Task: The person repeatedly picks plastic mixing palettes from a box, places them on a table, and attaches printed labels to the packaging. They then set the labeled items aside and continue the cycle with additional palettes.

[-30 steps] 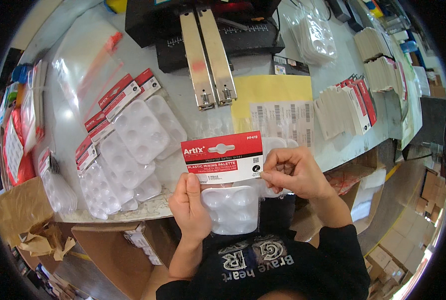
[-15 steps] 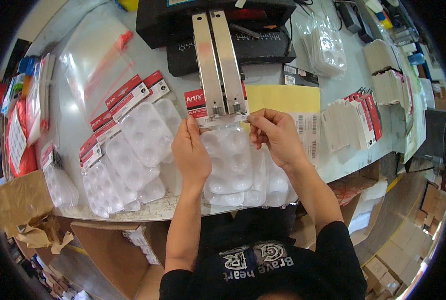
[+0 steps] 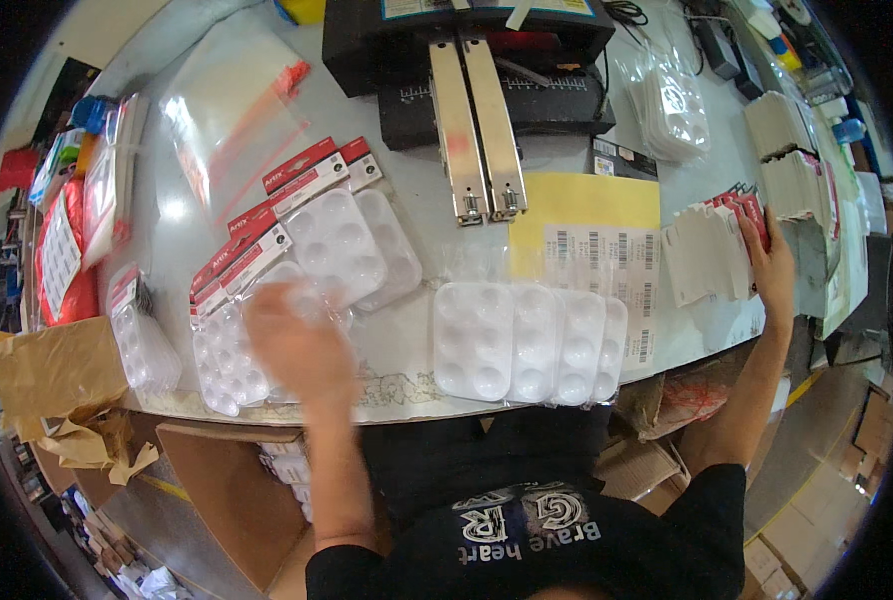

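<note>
Hands had parted: right hand (image 3: 775, 266) touching cards (image 3: 707, 252), left hand (image 3: 302, 340) blurred over palettes (image 3: 229, 352), grips unclear. Fetching seemingly needed 1 card separated

- Palette row (image 3: 472, 340), 4 o'clock from view centre: white moulded plastic, smooth, under clear glossy film.
- Carded palettes (image 3: 337, 245), 10 o'clock: white glossy plastic; smooth red-and-white card headers.
- Header cards (image 3: 707, 255), 3 o'clock: paperboard, pale faces matt.
- Twin bars (image 3: 482, 130), 12 o'clock: bare metal, smooth, reflective.
- Machine housing (image 3: 387, 50), 12 o'clock: black, low sheen.
- Backing sheet (image 3: 587, 200), 2 o'clock: yellow paper, matt.
- Flat bags (image 3: 232, 110), between 10 and 11 o'clock: transparent plastic film, glossy.
- Open carton (image 3: 232, 490), between 7 and 8 o'clock: brown cardboard, matt.
- Shirt (image 3: 627, 540), 5 o'clock: black cloth, matt.
</note>
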Action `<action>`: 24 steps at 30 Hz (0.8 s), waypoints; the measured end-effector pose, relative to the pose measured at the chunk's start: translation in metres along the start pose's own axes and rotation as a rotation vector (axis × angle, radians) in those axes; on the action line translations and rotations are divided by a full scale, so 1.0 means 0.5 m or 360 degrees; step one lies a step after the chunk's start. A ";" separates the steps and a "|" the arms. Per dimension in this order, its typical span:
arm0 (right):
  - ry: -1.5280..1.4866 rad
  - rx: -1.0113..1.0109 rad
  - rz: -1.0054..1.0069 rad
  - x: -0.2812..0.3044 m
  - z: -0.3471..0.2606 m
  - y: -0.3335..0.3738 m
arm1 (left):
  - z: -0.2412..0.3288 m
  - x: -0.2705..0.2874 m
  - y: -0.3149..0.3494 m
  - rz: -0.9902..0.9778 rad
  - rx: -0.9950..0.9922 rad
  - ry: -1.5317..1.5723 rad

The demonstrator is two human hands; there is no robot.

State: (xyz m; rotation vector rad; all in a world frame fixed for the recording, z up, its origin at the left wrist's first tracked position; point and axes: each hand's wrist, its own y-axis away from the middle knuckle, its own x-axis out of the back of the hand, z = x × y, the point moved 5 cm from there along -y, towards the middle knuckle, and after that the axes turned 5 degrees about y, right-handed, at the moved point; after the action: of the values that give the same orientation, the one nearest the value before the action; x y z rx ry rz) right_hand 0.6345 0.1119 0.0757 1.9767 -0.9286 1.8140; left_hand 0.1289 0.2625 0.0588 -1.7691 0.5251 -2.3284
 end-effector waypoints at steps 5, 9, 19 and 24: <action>-0.0506 -0.0071 -0.0374 -0.014 0.006 0.020 | 0.134 -0.133 0.142 -0.0289 -0.0232 0.0279; -0.0473 -0.0101 -0.0247 0.019 -0.047 0.029 | 0.138 -0.156 0.154 -0.0262 -0.0136 0.0441; -0.0866 -0.0144 -0.0298 0.047 -0.246 0.260 | 0.135 -0.152 0.156 -0.0243 -0.0178 0.0762; -0.1367 -0.0142 -0.0876 -0.071 -0.374 0.428 | 0.147 -0.154 0.159 -0.0319 -0.0202 0.0860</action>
State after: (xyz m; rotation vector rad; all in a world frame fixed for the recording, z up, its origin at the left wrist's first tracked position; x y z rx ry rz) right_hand 0.3545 0.0764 0.0278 2.6313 -0.5316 0.6008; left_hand 0.2148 0.2027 -0.0231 -1.2660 0.6003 -2.9888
